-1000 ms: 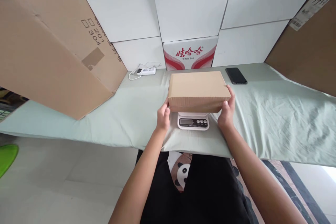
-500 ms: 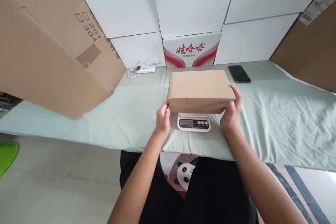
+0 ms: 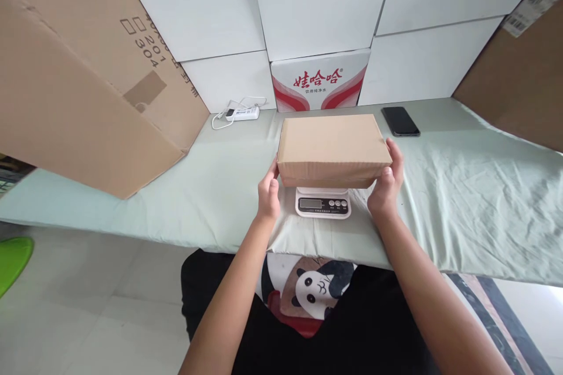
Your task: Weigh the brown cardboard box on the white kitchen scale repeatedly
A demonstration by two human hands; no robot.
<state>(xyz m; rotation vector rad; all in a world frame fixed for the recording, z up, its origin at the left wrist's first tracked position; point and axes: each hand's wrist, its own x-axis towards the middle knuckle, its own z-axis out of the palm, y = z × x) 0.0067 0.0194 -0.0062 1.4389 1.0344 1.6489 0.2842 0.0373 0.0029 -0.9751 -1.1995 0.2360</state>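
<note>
A closed brown cardboard box (image 3: 332, 140) sits over a white digital kitchen scale (image 3: 323, 211), hiding the scale's platform. Whether the box rests its full weight there I cannot tell. At the box's left end is my left hand (image 3: 269, 192), its fingers partly behind the side and its thumb near the front corner. My right hand (image 3: 387, 184) grips the right end, thumb at the front and fingers along the side. In front of the box, the scale's display and its buttons stay visible; no digits can be made out on the display.
A black phone (image 3: 400, 121) lies behind the box to the right. At the back left is a white power strip (image 3: 243, 113) with a cable. A red-and-white carton (image 3: 320, 82) and white panels stand behind, large cardboard sheets (image 3: 88, 82) at both sides. Pale green cloth (image 3: 211, 199) covers the table.
The box and both hands have stayed together at the scale with hardly any movement. The view has shifted slightly, and the knees below have spread, showing more of the panda-patterned fabric.
</note>
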